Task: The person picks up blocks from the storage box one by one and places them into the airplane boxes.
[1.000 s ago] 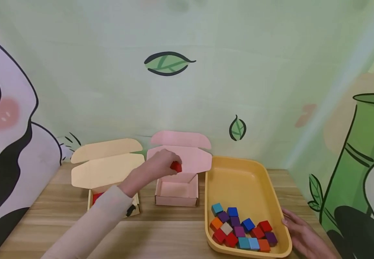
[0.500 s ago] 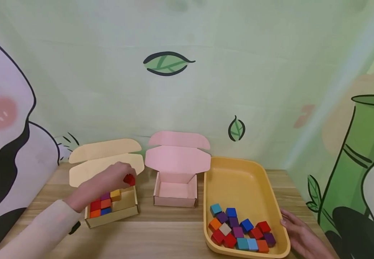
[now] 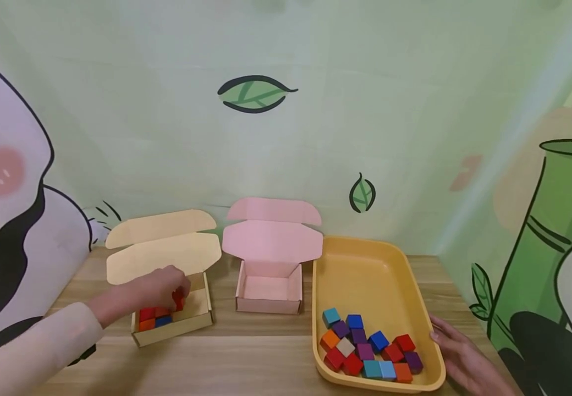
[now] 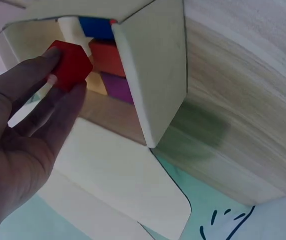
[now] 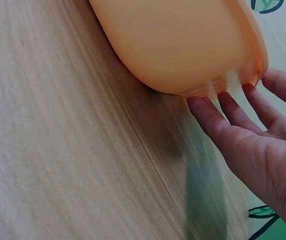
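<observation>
Pinching one red cube (image 4: 72, 67): the left hand (image 3: 162, 289), its thumb and fingers gripping the sides, the gap between them being filled by the cube. Location of the cube: within the cream box (image 3: 187, 327), which is standing open; it is hanging beside the packed cubes (image 4: 116, 88) and appearing turned out of line with them. Whether it is touching them, I am unable to tell from where I am standing.

Right hand, one (image 3: 459, 352): fingers lying loose and slack, tips resting against the outer side of the yellow tray (image 3: 365, 275). Loose cubes (image 3: 365, 352), mixed colours: lying at the tray's near end. Pink box (image 3: 268, 305), open: standing on the table (image 3: 246, 357) between cream box and tray.

Handling notes, by my judgement: squaring the cube's faces to its neighbours, lowering it straight and settling it flat before releasing would be serving best. Keeping fingers on its free sides should be sparing them from wedging against the row. A tilted corner landing first could be nudging the others askew. For the tray, a light touch is seeming ample.
</observation>
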Demonstrator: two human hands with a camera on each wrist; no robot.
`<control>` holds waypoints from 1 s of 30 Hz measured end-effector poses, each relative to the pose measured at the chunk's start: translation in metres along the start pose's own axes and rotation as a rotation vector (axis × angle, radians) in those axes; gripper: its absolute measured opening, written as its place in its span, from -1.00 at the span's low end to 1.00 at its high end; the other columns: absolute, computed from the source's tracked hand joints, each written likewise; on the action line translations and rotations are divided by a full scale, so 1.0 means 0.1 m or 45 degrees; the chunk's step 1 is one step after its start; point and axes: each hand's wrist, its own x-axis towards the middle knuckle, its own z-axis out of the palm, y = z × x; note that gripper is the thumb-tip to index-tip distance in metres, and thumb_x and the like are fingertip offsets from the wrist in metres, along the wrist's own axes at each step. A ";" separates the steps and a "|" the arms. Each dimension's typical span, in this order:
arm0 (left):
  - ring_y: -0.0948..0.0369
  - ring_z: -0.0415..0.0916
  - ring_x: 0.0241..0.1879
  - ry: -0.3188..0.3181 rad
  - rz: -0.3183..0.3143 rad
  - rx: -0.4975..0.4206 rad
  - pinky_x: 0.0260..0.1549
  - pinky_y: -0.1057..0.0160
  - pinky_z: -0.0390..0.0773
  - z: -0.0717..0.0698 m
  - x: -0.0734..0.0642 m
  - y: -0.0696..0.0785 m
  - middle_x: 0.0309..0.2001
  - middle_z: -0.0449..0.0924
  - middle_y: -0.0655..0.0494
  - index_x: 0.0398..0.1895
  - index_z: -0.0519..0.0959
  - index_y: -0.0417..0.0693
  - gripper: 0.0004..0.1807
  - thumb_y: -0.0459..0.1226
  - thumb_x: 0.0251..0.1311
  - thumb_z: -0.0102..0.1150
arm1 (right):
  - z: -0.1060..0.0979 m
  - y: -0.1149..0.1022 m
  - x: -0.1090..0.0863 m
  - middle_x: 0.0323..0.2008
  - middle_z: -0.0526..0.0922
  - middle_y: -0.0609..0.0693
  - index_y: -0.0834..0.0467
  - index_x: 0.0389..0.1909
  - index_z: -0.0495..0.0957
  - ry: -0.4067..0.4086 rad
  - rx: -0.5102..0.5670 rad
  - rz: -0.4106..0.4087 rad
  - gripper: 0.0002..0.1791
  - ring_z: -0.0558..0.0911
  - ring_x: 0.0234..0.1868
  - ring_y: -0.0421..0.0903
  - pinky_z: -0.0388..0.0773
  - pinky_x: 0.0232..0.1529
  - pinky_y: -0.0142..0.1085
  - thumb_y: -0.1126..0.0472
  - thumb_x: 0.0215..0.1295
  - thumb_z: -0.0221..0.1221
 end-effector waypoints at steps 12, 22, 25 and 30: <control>0.23 0.42 -0.39 -0.042 -0.032 -0.018 -0.33 0.25 0.61 0.07 0.01 0.04 -0.39 0.60 0.18 -0.34 0.73 -0.15 -0.82 -0.46 -0.04 0.51 | 0.00 0.03 0.01 0.31 0.35 -0.08 0.19 0.61 -0.47 0.001 0.028 -0.007 -0.09 0.57 0.13 -0.21 0.37 0.35 0.02 0.14 0.61 -0.02; 0.23 0.35 -0.47 0.005 -0.051 0.050 -0.49 0.29 0.50 0.16 0.05 0.02 -0.47 0.46 0.20 -0.48 0.64 -0.08 -0.78 -0.49 -0.11 0.51 | 0.02 0.03 0.00 0.37 0.30 -0.04 0.17 0.61 -0.45 0.014 0.038 0.004 -0.08 0.57 0.13 -0.20 0.36 0.36 0.03 0.13 0.60 0.02; 0.24 0.32 -0.48 0.035 -0.044 0.057 -0.52 0.30 0.46 0.20 0.06 -0.01 -0.50 0.42 0.21 -0.53 0.60 -0.04 -0.75 -0.49 -0.11 0.51 | 0.02 0.02 0.00 0.36 0.31 -0.04 0.17 0.62 -0.44 0.035 0.040 0.006 -0.07 0.58 0.12 -0.21 0.37 0.35 0.03 0.13 0.59 0.03; 0.25 0.28 -0.48 0.116 0.046 0.109 -0.52 0.31 0.42 0.27 0.06 -0.03 -0.48 0.36 0.21 -0.60 0.55 -0.01 -0.69 -0.49 -0.17 0.54 | 0.00 0.03 0.00 0.34 0.32 -0.05 0.18 0.61 -0.46 0.022 0.042 -0.005 -0.08 0.57 0.12 -0.21 0.35 0.36 0.04 0.14 0.60 0.01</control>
